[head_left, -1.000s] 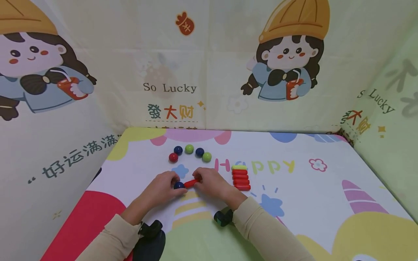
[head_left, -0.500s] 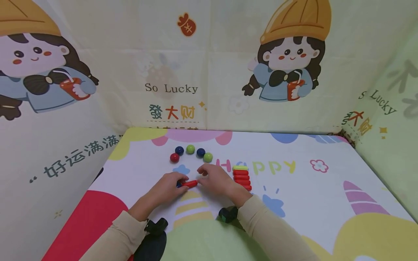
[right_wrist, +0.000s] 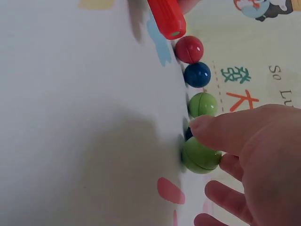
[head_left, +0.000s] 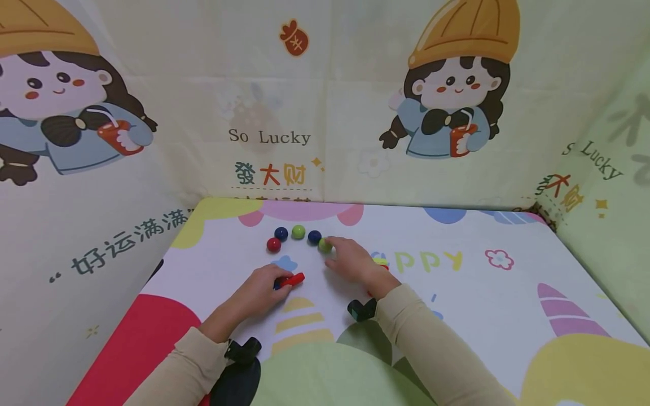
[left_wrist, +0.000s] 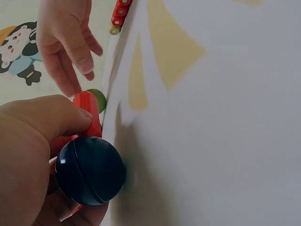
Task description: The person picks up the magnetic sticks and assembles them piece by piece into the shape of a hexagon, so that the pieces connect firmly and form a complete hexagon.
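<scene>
My left hand [head_left: 261, 288] grips a red rod [head_left: 297, 278] joined to a dark blue ball [left_wrist: 91, 172], close over the table. More red shows between its fingers behind the ball. With thumb and fingers apart, my right hand [head_left: 355, 262] reaches the nearest light green ball [right_wrist: 201, 157] at the right end of an arc of balls. Its fingertips overlap that ball in the head view. The arc also has a dark blue ball [head_left: 315, 237], another green ball [head_left: 298, 232], a second blue ball [head_left: 281, 234] and a red ball [head_left: 273, 245].
A stack of short rods, red with one yellow-green rod [head_left: 381, 261], lies right of the arc, mostly hidden by my right wrist. A printed cloth [head_left: 345, 169] hangs behind the table [head_left: 457, 293] and along both sides.
My right hand has let go of the red rod and moved up and right to the green ball. The left hand keeps the rod and blue ball, which now sit slightly higher and turned.
</scene>
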`<action>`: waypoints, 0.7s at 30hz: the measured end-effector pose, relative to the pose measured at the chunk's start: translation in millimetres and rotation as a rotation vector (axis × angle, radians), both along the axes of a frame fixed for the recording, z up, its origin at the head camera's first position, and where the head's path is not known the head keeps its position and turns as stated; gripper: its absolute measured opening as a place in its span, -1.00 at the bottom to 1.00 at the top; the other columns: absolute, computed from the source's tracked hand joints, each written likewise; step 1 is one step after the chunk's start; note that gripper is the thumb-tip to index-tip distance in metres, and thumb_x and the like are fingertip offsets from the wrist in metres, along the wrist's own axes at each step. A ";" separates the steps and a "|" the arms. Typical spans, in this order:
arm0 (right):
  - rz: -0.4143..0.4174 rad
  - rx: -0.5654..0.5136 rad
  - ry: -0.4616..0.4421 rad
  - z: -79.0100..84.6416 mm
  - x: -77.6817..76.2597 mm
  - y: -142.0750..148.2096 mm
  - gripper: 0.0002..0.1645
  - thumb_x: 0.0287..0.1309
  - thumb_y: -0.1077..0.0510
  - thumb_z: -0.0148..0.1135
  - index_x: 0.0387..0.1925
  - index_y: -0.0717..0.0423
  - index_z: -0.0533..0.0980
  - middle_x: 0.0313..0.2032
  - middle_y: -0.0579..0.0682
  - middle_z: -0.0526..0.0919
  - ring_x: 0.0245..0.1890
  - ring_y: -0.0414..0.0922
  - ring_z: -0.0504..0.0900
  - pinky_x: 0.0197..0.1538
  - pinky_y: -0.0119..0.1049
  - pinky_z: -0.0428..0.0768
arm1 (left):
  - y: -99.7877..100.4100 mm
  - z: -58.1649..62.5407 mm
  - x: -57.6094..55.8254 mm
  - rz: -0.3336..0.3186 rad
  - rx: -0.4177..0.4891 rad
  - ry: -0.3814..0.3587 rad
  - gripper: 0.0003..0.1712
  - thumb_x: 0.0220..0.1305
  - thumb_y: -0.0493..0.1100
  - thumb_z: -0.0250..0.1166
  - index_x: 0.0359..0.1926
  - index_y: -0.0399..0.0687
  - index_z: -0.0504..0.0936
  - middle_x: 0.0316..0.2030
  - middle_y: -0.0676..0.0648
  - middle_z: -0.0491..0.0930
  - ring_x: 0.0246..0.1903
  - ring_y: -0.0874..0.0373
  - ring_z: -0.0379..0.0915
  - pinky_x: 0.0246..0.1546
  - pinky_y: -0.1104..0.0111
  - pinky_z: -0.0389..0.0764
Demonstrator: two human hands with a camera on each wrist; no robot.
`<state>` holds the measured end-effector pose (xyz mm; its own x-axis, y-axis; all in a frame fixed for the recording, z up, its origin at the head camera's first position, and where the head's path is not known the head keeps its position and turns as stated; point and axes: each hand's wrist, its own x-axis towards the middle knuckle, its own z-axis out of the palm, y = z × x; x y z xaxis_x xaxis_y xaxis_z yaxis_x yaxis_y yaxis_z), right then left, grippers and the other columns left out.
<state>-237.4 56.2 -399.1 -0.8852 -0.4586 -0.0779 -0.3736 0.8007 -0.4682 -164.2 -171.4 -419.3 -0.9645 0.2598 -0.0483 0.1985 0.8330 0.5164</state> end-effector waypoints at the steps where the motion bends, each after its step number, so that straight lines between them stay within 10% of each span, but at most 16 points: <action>1: -0.007 0.000 0.001 0.4 0.4 0.4 -0.37 0.34 0.08 0.27 0.38 0.14 0.38 0.33 0.10 0.43 0.37 0.07 0.33 0.38 -0.04 0.28 | 0.0 0.2 0.0 -0.001 -0.002 -0.001 -0.59 0.24 -0.18 0.43 0.11 -0.17 0.68 -0.07 -0.09 0.60 -0.07 0.01 0.48 0.03 0.11 0.60; 11: -0.054 -0.048 0.039 -1.5 2.9 2.9 -0.51 0.31 0.16 0.26 0.25 0.14 0.51 0.15 0.09 0.56 -0.11 -0.02 0.54 0.18 -0.09 0.50 | -0.6 -0.7 -1.1 0.002 -0.007 0.007 -0.59 0.25 -0.18 0.42 0.11 -0.16 0.68 -0.06 -0.09 0.60 -0.06 0.02 0.48 0.04 0.11 0.59; 21: 0.028 -0.044 -0.007 -16.3 1.0 2.2 -0.54 0.30 0.24 0.27 0.22 0.10 0.56 0.16 0.08 0.59 0.20 0.04 0.50 0.29 -0.06 0.42 | -0.9 -4.7 -3.1 0.008 0.005 0.004 -0.59 0.24 -0.16 0.43 0.10 -0.15 0.69 -0.09 -0.07 0.60 -0.09 0.04 0.48 0.01 0.12 0.60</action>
